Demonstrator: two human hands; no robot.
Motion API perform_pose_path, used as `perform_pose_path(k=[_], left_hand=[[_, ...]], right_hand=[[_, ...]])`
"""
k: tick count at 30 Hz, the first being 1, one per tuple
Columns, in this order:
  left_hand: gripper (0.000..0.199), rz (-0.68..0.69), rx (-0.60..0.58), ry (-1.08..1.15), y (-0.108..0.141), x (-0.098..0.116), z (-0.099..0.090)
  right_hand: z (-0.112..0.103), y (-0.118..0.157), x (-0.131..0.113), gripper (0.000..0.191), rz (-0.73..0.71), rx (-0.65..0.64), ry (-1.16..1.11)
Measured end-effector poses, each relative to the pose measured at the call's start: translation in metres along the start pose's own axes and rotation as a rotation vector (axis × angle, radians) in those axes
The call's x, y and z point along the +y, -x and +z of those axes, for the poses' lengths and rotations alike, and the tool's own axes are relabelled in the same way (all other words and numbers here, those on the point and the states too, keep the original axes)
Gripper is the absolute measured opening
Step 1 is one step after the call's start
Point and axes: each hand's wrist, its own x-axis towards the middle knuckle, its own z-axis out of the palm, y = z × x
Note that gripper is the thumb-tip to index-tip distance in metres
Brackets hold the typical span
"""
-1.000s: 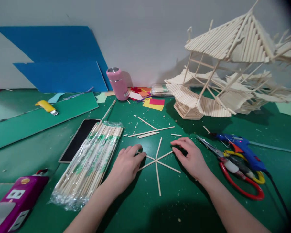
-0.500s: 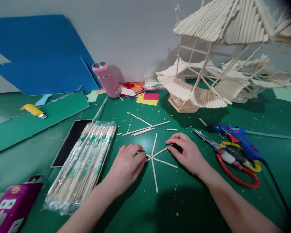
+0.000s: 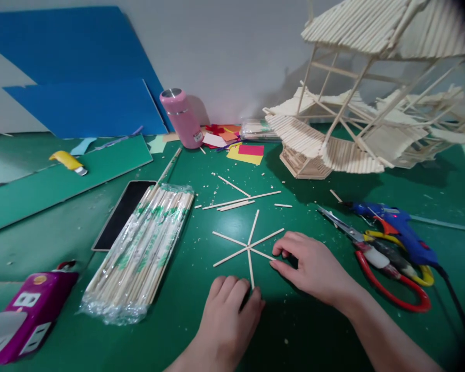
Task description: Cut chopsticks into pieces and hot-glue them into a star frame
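Thin wooden sticks (image 3: pixel 230 258) lie on the green tabletop, arranged as a six-armed star that meets in the middle. My left hand (image 3: pixel 232 315) is at the near end of the star, its fingers curled about the tip of the bottom stick (image 3: pixel 251 268). At the lower-right arm (image 3: pixel 261 253), my right hand (image 3: pixel 313 266) has thumb and forefinger closed in on the stick's outer tip. Behind the star lie several loose sticks (image 3: pixel 242 199) among small wood crumbs.
Left: bagged chopsticks (image 3: pixel 139 253), a black phone (image 3: pixel 120 217), a purple power strip (image 3: pixel 34 310) and a yellow cutter (image 3: pixel 67 161). Right: scissors (image 3: pixel 391 279) and a blue glue gun (image 3: pixel 395 222). Behind: a pink flask (image 3: pixel 182 119) and a stick-built pavilion model (image 3: pixel 352 113).
My left hand has moved from the star's left side to its bottom arm. The right hand has shifted from the upper-right arm to the lower-right one. The view has turned slightly right.
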Motion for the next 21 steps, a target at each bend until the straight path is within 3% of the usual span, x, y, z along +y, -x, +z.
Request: perform_pose_path(k=[5,9,13,16,21], left_hand=[[0.012,-0.014,-0.006,0.027,0.001,-0.001,0.002],[0.015,0.014,0.121,0.029,0.002,-0.002,0.007],[0.015,0.028,0.108,0.051,0.004,-0.005,0.012],[0.016,0.036,0.186,0.062,0.006,-0.007,0.016],[0.016,0.05,0.176,0.079,0.007,-0.008,0.019]], right_hand=[[0.003,0.0,0.001,0.009,-0.013,-0.009,0.037],[0.003,0.0,0.001,0.011,-0.022,0.006,0.035],[0.002,0.0,0.001,0.011,-0.018,0.002,0.032],[0.002,0.0,0.001,0.011,-0.024,0.006,0.028],[0.003,0.0,0.001,0.012,-0.017,0.01,0.028]])
